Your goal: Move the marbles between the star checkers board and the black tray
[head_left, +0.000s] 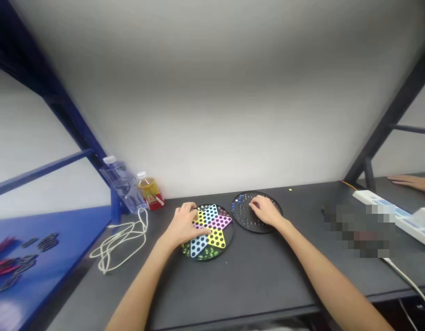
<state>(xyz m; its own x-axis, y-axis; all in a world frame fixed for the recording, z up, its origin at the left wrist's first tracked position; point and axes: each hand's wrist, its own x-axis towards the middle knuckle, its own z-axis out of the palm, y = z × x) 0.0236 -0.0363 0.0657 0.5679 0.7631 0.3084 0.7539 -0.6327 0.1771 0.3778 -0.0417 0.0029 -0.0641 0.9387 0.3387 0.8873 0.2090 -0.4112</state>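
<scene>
Firstly, left hand — curled on a star-patterned Chinese checkers board, grip half-closed, any hold hidden; next, right hand — fingers lowered among marbles on a round black board, grip unclear; then white power strip.

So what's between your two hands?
In the head view, from left hand to right hand: a coloured Chinese checkers board, a strip of dark tabletop, then part of a black marble board.
</scene>
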